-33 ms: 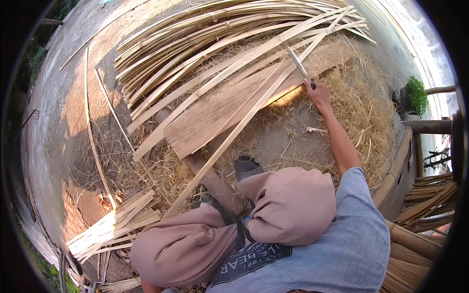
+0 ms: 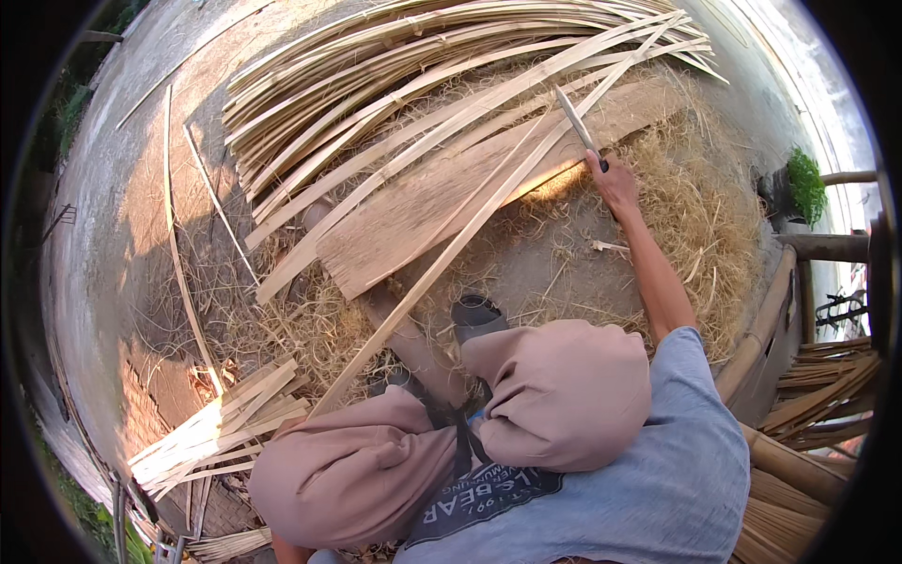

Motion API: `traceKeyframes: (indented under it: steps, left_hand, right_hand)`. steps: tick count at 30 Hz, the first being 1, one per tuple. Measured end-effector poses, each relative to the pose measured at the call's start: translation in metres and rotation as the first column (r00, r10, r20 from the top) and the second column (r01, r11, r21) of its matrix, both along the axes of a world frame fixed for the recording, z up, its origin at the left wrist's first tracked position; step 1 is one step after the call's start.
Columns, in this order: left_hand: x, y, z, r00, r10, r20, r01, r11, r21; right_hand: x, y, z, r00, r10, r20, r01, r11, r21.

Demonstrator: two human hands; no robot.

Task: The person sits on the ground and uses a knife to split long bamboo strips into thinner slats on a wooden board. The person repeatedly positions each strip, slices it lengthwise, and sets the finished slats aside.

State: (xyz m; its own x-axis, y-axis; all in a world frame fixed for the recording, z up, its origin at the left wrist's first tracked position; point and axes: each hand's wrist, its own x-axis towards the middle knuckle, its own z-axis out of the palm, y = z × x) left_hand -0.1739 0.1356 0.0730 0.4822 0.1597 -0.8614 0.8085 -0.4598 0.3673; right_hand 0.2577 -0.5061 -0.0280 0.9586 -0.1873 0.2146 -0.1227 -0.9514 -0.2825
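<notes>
My right hand (image 2: 616, 184) is closed round the black handle of a knife (image 2: 575, 120). Its blade points away from me and crosses a long, pale bamboo strip (image 2: 423, 285); whether they touch is unclear. That strip slants over a wide wooden plank (image 2: 404, 221), from my left knee up to the far right. Only a sliver of my left hand (image 2: 290, 426) shows beside that knee, near the strip's lower end. Its fingers are hidden behind my trouser leg.
A big stack of bamboo strips (image 2: 376, 89) lies beyond the plank. Shorter pieces (image 2: 221, 428) are heaped at my left. Curly shavings (image 2: 691, 221) cover the ground at right. Thin strips (image 2: 172, 226) lie at far left, and a bamboo pole (image 2: 756, 324) runs along my right.
A sliver of my left hand has come into sight beside my left knee. My right hand and the knife have barely moved.
</notes>
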Motion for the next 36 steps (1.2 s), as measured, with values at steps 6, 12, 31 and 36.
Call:
traceKeyframes:
  steps: [6, 12, 31, 36]
  left_hand:
    - [0.155, -0.078, -0.041, 0.959, -0.083, 0.272, 0.143, 0.967, -0.210]
    - [0.236, -0.086, 0.047, 0.715, -0.442, 0.542, 0.383, 0.896, 0.226]
    - [0.373, -0.273, -0.053, 0.649, -0.701, 0.297, 0.450, 0.668, 0.593]
    - [0.374, -0.243, -0.068, 0.639, -0.662, 0.391, 0.461, 0.737, 0.495]
  right_hand:
    - [-0.077, 0.082, 0.005, 0.979, -0.074, -0.191, 0.176, 0.782, 0.598]
    - [-0.171, 0.148, 0.012, 0.879, 0.373, -0.297, -0.182, 0.838, 0.514]
    - [-0.228, 0.196, 0.043, 0.401, 0.869, -0.291, -0.391, 0.449, 0.803]
    - [-0.226, 0.202, 0.042, 0.303, 0.897, -0.322, -0.442, 0.432, 0.786]
